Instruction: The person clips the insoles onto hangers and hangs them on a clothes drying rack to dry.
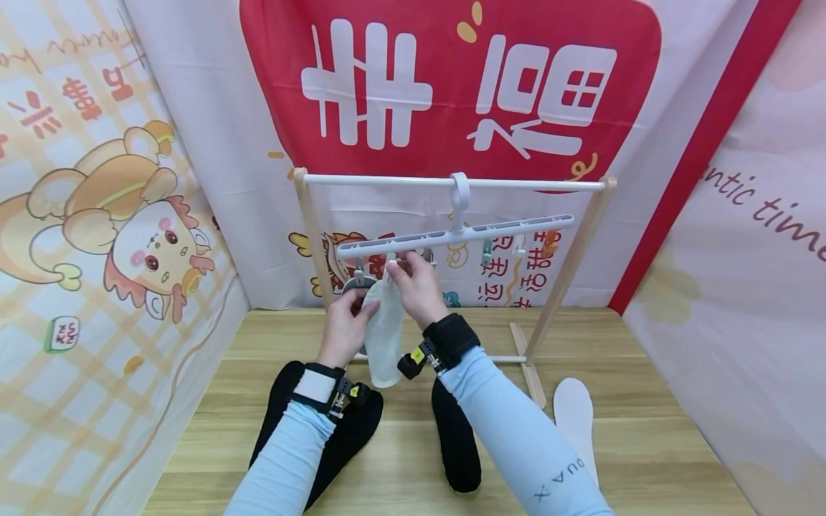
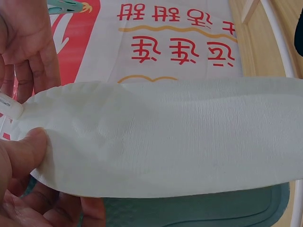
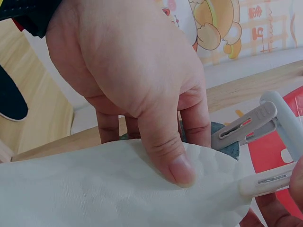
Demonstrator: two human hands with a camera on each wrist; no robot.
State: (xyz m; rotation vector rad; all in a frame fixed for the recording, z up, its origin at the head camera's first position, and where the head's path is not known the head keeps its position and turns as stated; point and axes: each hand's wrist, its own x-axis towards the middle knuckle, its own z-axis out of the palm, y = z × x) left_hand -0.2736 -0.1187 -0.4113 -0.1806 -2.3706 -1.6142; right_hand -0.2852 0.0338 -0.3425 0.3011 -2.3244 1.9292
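Note:
A pale white-green insole (image 1: 385, 344) hangs lengthwise below a white hanger bar (image 1: 516, 228). My left hand (image 1: 344, 331) pinches its upper part, thumb on the front face and fingers behind. At the insole's top end, my right hand (image 1: 419, 287) holds a white clip (image 3: 267, 180), whose tip overlaps the insole's edge. Behind the pale insole hangs a dark green insole (image 2: 199, 208), mostly hidden, with a grey clip (image 3: 246, 125) at its top. In the right wrist view my left hand covers much of the scene, and only part of my right hand shows at the right edge.
The hanger's hook (image 1: 459, 190) loops over a white rail (image 1: 381, 180) on a wooden-legged rack (image 1: 555, 301). Green, white and orange clips (image 1: 550, 244) dangle from the bar's right half. A white insole (image 1: 573, 416) lies on the floor at right. Black elongated shapes (image 1: 457, 441) are below my hands.

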